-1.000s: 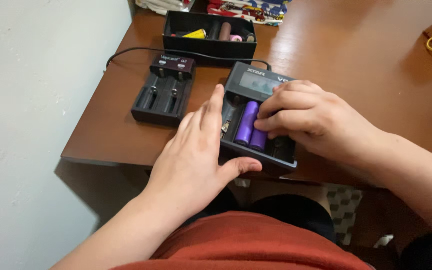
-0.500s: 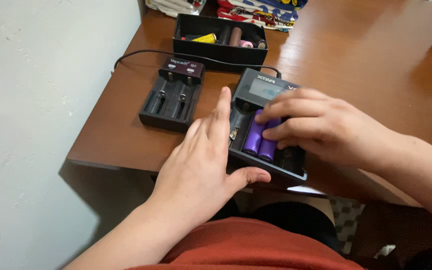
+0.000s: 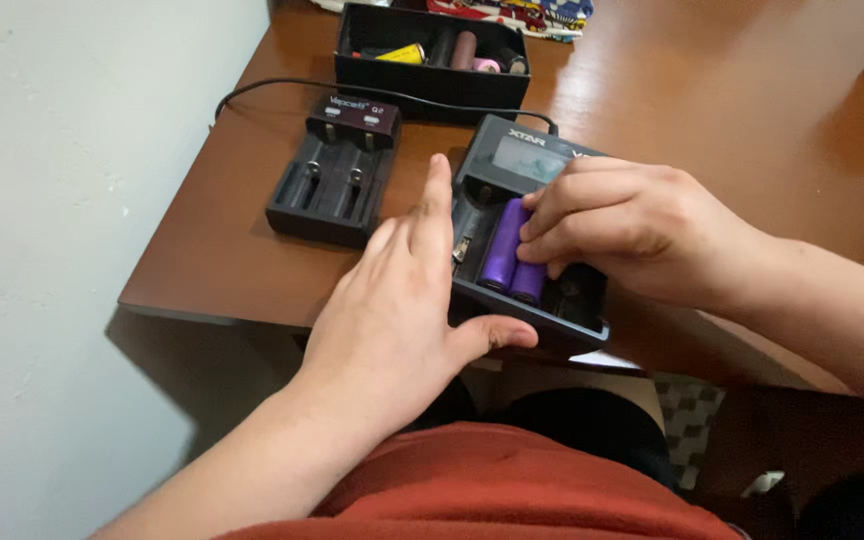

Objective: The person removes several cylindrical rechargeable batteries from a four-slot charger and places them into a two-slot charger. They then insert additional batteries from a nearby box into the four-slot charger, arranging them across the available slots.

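Far left on the brown table [image 3: 212, 270] sits one empty two-bay charger [image 3: 332, 170], unlit. Beyond it a black tray [image 3: 432, 80] holds several loose cells, too crowded to count. Near the table's front edge, the left hand [image 3: 392, 320] lies flat with fingers spread against the four-bay charger [image 3: 532, 240], thumb hooked on its near wall, bracing it and clamping nothing. In the charger's middle bays lie two purple cylindrical batteries [image 3: 504, 245], side by side. The right hand [image 3: 622, 225] has fingertips curled together on the right-hand cell. These cells look rigid, smooth-wrapped and likely slippery; the best hold is probably along the barrel, against the spring-loaded slider.
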